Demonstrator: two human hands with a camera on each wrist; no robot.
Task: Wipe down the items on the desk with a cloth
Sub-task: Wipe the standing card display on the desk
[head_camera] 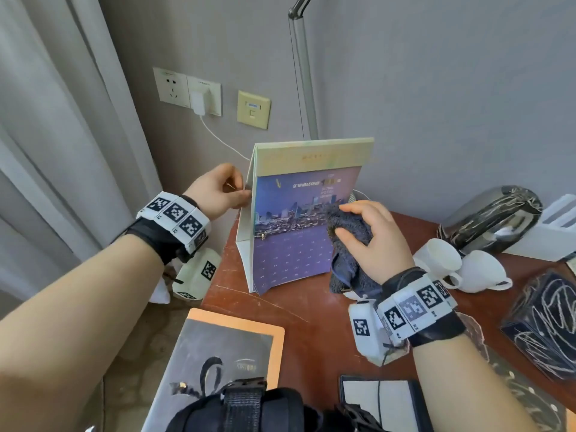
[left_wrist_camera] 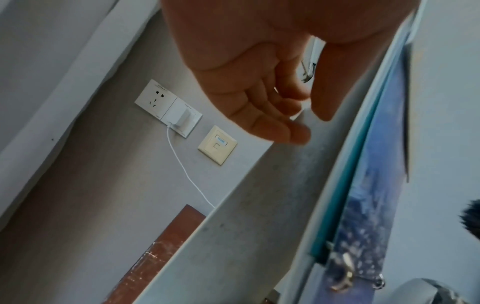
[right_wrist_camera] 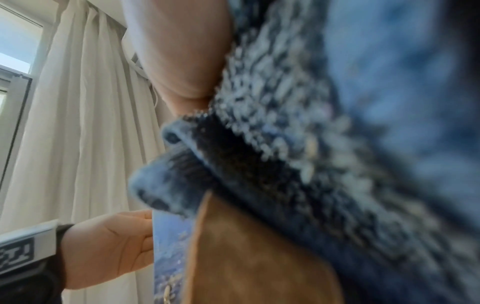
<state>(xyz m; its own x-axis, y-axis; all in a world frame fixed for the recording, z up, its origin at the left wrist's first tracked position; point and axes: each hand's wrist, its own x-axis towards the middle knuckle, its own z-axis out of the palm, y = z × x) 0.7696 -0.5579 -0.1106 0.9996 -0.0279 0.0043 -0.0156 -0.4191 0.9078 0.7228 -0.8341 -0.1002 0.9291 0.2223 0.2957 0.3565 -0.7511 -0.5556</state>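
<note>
Cloth (head_camera: 349,241) clutched in right hand (head_camera: 374,241); left hand (head_camera: 218,190) pinches one calendar (head_camera: 296,219).

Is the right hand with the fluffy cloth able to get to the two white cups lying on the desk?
Probably yes. The two white ceramic cups lie just right of the right hand, nothing between them, though it holds the dark blue cloth.

Soft daylight fills the head view evenly, with weak shadows and wide-angle bending near the edges. The left wrist view is dimmer and slightly smeared. In the right wrist view, light comes through the pale pleated curtain (right_wrist_camera: 78,123), while the fuzzy dark-blue terry cloth (right_wrist_camera: 324,144) is close and out of focus.
</note>
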